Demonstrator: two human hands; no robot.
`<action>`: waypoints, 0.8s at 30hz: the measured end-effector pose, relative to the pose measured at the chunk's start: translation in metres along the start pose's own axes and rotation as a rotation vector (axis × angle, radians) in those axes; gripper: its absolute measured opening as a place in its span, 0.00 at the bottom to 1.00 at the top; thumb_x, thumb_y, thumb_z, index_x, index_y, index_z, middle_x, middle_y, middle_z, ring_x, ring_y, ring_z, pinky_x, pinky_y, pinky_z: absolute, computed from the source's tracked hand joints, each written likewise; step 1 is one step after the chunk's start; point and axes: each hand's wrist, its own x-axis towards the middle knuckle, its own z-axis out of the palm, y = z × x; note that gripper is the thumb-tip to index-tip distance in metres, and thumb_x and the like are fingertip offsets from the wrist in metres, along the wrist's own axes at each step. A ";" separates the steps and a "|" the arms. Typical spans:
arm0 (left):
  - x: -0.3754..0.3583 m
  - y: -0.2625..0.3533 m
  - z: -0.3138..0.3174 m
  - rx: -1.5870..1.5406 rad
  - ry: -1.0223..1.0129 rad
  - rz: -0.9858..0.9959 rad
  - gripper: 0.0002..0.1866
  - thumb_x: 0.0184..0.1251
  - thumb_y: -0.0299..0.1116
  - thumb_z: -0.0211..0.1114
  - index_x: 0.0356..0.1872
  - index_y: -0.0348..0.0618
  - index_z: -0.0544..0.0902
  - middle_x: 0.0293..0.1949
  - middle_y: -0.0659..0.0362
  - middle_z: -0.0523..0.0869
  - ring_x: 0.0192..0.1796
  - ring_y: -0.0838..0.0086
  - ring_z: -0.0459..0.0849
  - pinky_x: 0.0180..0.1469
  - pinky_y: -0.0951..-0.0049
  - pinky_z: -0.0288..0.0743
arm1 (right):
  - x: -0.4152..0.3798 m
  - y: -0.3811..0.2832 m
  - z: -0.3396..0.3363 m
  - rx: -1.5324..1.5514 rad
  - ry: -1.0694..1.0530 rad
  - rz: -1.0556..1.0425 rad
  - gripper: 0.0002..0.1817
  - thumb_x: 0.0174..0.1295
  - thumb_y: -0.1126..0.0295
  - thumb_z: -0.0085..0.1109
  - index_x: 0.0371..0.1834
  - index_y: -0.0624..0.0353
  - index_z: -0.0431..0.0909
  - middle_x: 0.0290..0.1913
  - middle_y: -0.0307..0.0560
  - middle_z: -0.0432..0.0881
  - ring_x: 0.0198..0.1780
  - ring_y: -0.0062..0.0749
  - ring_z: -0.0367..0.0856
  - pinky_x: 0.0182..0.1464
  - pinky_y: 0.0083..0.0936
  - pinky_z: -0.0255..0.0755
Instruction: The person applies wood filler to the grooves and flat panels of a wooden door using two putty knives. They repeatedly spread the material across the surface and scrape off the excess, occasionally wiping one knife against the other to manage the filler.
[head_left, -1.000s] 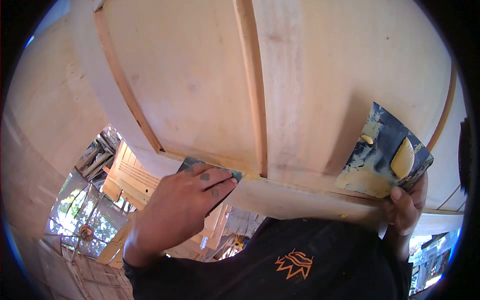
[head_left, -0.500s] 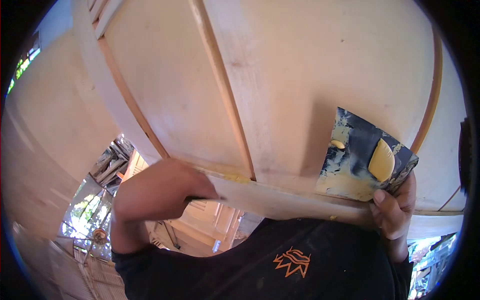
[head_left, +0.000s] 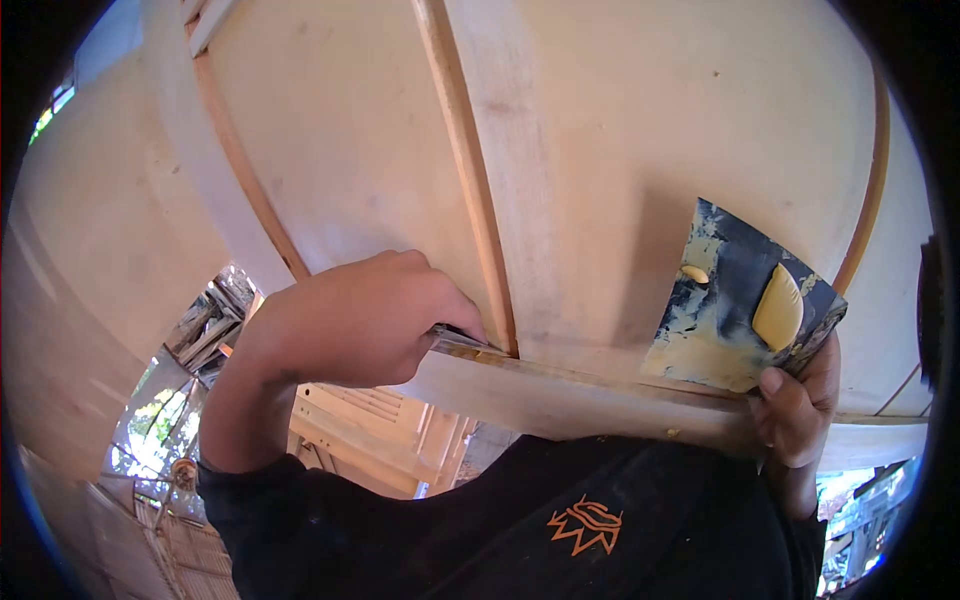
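Note:
My left hand (head_left: pixel 360 315) is closed on a thin, flat scraper (head_left: pixel 465 345), mostly hidden by the fingers. The blade lies against the lower rail (head_left: pixel 560 385) of a pale wooden panel (head_left: pixel 620 130), close to the foot of a brown wooden strip (head_left: pixel 475 180). My right hand (head_left: pixel 795 410) grips the lower right corner of a dark, smeared plate (head_left: pixel 735 275), thumb in front. A thick lump of yellow paste (head_left: pixel 778 310) and a smaller dab (head_left: pixel 695 273) sit on the plate.
Another curved pale panel (head_left: pixel 100 270) stands at the left. Below my left forearm, slatted wooden pieces (head_left: pixel 370 430) show through a gap. Stacked wood (head_left: pixel 205 325) lies beyond at the left. The panel's rail runs along the front of my black shirt (head_left: pixel 440 540).
My left hand has moved right and slightly up along the rail, and the scraper now shows against the wood. The plate has shifted slightly right and up in view.

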 end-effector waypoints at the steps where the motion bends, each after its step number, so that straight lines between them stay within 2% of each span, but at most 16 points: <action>1: 0.000 -0.002 0.001 -0.002 0.002 0.017 0.15 0.50 0.19 0.58 0.40 0.39 0.83 0.35 0.50 0.85 0.39 0.55 0.82 0.43 0.64 0.74 | 0.001 0.002 -0.001 0.024 -0.002 -0.017 0.36 0.48 0.79 0.50 0.65 0.69 0.52 0.59 0.53 0.69 0.59 0.34 0.69 0.61 0.27 0.61; 6: -0.004 -0.006 0.000 0.068 -0.031 0.110 0.13 0.51 0.21 0.59 0.39 0.39 0.83 0.34 0.51 0.85 0.38 0.57 0.82 0.41 0.65 0.74 | -0.002 0.001 -0.005 -0.012 0.021 0.022 0.36 0.48 0.78 0.51 0.65 0.68 0.53 0.57 0.53 0.71 0.53 0.30 0.73 0.50 0.19 0.68; 9: -0.024 -0.004 -0.014 -0.038 -0.080 0.091 0.13 0.51 0.20 0.60 0.39 0.39 0.84 0.33 0.52 0.85 0.38 0.58 0.83 0.40 0.66 0.75 | -0.001 0.001 -0.001 -0.006 0.038 0.008 0.36 0.48 0.79 0.51 0.65 0.68 0.53 0.57 0.53 0.71 0.53 0.31 0.73 0.50 0.20 0.68; 10: -0.029 -0.007 -0.014 -0.060 -0.003 0.038 0.14 0.49 0.19 0.59 0.38 0.40 0.84 0.33 0.51 0.85 0.37 0.57 0.83 0.40 0.66 0.75 | -0.001 0.002 0.000 0.003 0.039 -0.010 0.36 0.48 0.79 0.51 0.65 0.69 0.53 0.57 0.53 0.71 0.53 0.32 0.73 0.51 0.21 0.67; 12: -0.038 -0.010 -0.011 -0.111 0.150 -0.077 0.17 0.44 0.17 0.58 0.37 0.43 0.84 0.32 0.51 0.84 0.35 0.55 0.81 0.39 0.65 0.75 | -0.002 0.004 -0.002 -0.008 0.063 -0.016 0.36 0.50 0.77 0.52 0.65 0.68 0.52 0.54 0.54 0.72 0.46 0.29 0.76 0.39 0.15 0.71; 14: -0.037 -0.018 -0.002 -0.072 0.171 -0.087 0.16 0.45 0.17 0.58 0.36 0.43 0.84 0.32 0.50 0.84 0.36 0.55 0.81 0.40 0.65 0.75 | 0.001 0.006 -0.002 -0.002 0.068 -0.042 0.36 0.51 0.76 0.53 0.65 0.67 0.52 0.52 0.54 0.74 0.41 0.26 0.78 0.30 0.11 0.70; 17: -0.033 -0.022 0.006 0.018 0.142 -0.091 0.14 0.49 0.17 0.59 0.38 0.42 0.84 0.34 0.51 0.85 0.39 0.57 0.83 0.41 0.67 0.75 | 0.004 0.009 0.001 0.017 0.072 -0.085 0.36 0.51 0.76 0.53 0.65 0.66 0.52 0.51 0.53 0.74 0.36 0.23 0.78 0.24 0.08 0.66; 18: -0.031 -0.021 0.007 0.055 0.123 -0.087 0.14 0.51 0.18 0.60 0.39 0.42 0.84 0.35 0.52 0.85 0.40 0.59 0.83 0.41 0.68 0.76 | 0.003 0.009 0.002 0.015 0.087 -0.096 0.36 0.51 0.76 0.52 0.65 0.66 0.52 0.51 0.53 0.74 0.36 0.23 0.78 0.24 0.08 0.67; 22: -0.035 -0.022 0.012 -0.037 0.112 -0.071 0.16 0.48 0.16 0.56 0.38 0.42 0.84 0.34 0.51 0.84 0.40 0.55 0.81 0.42 0.65 0.74 | -0.001 0.008 -0.009 0.004 0.020 -0.041 0.36 0.51 0.76 0.53 0.65 0.67 0.52 0.52 0.53 0.74 0.39 0.25 0.78 0.26 0.09 0.69; 24: -0.045 -0.023 0.007 -0.115 0.090 -0.053 0.17 0.47 0.15 0.56 0.38 0.42 0.84 0.35 0.52 0.84 0.40 0.55 0.81 0.43 0.65 0.74 | 0.001 0.006 0.000 -0.002 0.059 -0.044 0.36 0.49 0.77 0.53 0.65 0.67 0.53 0.53 0.53 0.73 0.39 0.24 0.76 0.31 0.11 0.68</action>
